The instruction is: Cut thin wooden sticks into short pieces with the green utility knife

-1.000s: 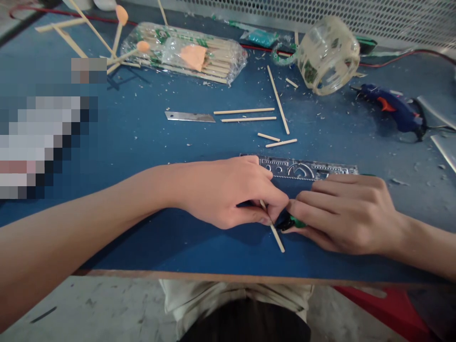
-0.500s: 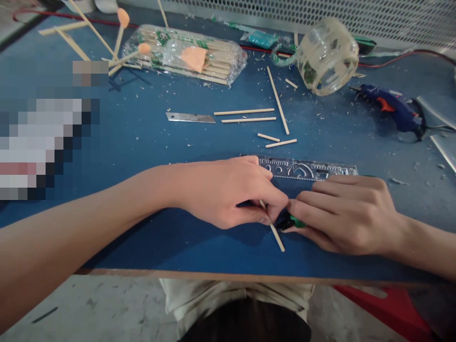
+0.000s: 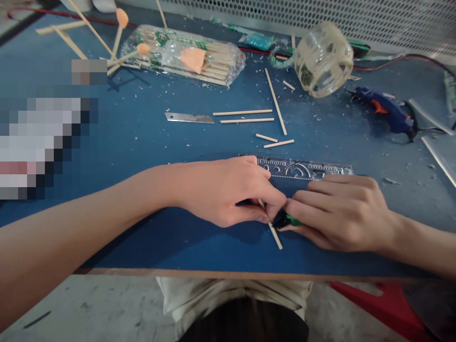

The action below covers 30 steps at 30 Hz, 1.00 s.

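Observation:
My left hand (image 3: 245, 192) is closed, thumb and fingers pinching a thin wooden stick (image 3: 276, 236) against the blue table. The stick slants, its lower end pointing towards the table's front edge. In my right hand (image 3: 344, 213) is a green and black utility knife (image 3: 290, 220), mostly hidden under the fingers. Its dark tip meets the stick just beside my left fingertips. The fingers of both hands nearly touch. Behind them lies a clear patterned ruler (image 3: 299, 169), partly covered by both hands.
Several cut sticks (image 3: 242, 112) and a loose knife blade (image 3: 189, 118) lie beyond the hands. Farther back are a bag of sticks (image 3: 221, 71), a clear jar on its side (image 3: 322, 59) and a blue glue gun (image 3: 386, 111). A joined stick frame (image 3: 90, 35) stands at back left.
The view has shifted slightly, so most things appear a little farther left. Both hands keep nearly the same pose, with the knife tip still at the stick.

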### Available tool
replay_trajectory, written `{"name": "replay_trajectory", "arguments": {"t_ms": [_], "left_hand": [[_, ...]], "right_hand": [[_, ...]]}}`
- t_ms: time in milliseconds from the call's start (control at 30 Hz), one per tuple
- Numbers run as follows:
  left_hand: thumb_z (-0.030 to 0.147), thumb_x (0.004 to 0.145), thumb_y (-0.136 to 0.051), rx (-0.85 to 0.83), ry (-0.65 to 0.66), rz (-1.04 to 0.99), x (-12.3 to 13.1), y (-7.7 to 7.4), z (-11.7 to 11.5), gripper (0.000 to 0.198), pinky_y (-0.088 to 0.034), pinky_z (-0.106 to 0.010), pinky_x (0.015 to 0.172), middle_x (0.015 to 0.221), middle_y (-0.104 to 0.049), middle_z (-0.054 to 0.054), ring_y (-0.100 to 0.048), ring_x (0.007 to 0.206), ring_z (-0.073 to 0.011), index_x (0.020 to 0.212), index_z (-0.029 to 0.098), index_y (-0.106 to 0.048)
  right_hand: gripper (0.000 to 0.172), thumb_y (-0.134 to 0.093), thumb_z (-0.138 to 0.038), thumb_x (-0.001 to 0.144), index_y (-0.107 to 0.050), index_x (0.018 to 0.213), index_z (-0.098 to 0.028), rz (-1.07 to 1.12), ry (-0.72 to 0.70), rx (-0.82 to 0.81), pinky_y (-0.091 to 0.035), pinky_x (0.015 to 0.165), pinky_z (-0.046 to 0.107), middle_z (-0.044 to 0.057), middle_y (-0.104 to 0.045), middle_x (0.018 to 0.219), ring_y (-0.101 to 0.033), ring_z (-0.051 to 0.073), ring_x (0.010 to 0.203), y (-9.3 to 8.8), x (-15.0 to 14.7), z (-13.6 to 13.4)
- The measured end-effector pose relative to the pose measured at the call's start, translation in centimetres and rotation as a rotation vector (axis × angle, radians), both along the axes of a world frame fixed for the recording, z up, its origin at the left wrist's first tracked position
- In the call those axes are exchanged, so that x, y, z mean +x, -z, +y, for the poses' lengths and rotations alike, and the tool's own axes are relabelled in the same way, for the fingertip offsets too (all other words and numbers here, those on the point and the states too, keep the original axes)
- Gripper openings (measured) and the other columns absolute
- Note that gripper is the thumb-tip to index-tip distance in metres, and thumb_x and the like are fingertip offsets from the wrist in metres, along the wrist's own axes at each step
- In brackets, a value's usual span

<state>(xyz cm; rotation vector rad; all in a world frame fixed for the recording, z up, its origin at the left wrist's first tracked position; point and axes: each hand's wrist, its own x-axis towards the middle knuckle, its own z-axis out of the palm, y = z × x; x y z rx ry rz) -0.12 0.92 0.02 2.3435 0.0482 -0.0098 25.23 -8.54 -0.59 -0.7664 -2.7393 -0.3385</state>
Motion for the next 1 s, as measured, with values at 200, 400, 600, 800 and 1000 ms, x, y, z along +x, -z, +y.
{"name": "replay_trajectory", "arguments": {"t_ms": [200,400,600,800,1000], "left_hand": [[0.02,0.109,-0.058,-0.011,0.005,0.004,-0.03,-0.3,-0.04,0.019,-0.034,-0.036,0.092,0.086,-0.075,0.005,-0.061,0.086,-0.0174,0.096,0.026,-0.069],[0.014,0.107,-0.059,-0.003,0.008,0.0,0.04,-0.58,-0.2,0.018,-0.033,-0.036,0.091,0.087,-0.074,0.004,-0.059,0.085,-0.0173,0.097,0.023,-0.071],[0.014,0.108,-0.058,0.005,0.008,-0.002,0.06,-0.66,-0.22,0.019,-0.033,-0.034,0.092,0.086,-0.072,0.005,-0.058,0.084,-0.0163,0.097,0.023,-0.071],[0.014,0.107,-0.059,-0.004,0.005,-0.006,0.04,-0.54,-0.2,0.019,-0.032,-0.034,0.091,0.086,-0.073,0.005,-0.058,0.084,-0.0164,0.096,0.024,-0.07],[0.015,0.108,-0.059,-0.016,0.002,-0.018,0.05,-0.5,-0.25,0.018,-0.033,-0.034,0.091,0.085,-0.073,0.004,-0.059,0.084,-0.0166,0.096,0.023,-0.07]], "right_hand": [[0.034,-0.048,-0.037,0.113,-0.069,0.089,-0.025,0.007,-0.013,0.0,-0.037,0.06,0.035,-0.003,-0.074,0.076,-0.056,0.016,0.061,0.0,0.13,0.15],[0.031,-0.05,-0.036,0.112,-0.07,0.09,-0.024,0.015,-0.002,-0.004,-0.037,0.06,0.037,-0.003,-0.075,0.076,-0.056,0.016,0.06,0.17,0.23,-0.12],[0.031,-0.05,-0.036,0.112,-0.07,0.092,-0.023,0.011,-0.006,-0.005,-0.038,0.059,0.037,-0.003,-0.077,0.079,-0.059,0.016,0.06,0.25,0.31,-0.03],[0.03,-0.051,-0.037,0.111,-0.07,0.093,-0.023,0.015,-0.012,-0.001,-0.038,0.06,0.036,-0.003,-0.076,0.078,-0.058,0.015,0.06,0.27,0.45,0.07],[0.029,-0.052,-0.037,0.111,-0.069,0.092,-0.025,0.009,-0.012,-0.008,-0.036,0.061,0.035,-0.003,-0.074,0.076,-0.057,0.015,0.062,0.21,0.45,0.08]]}}
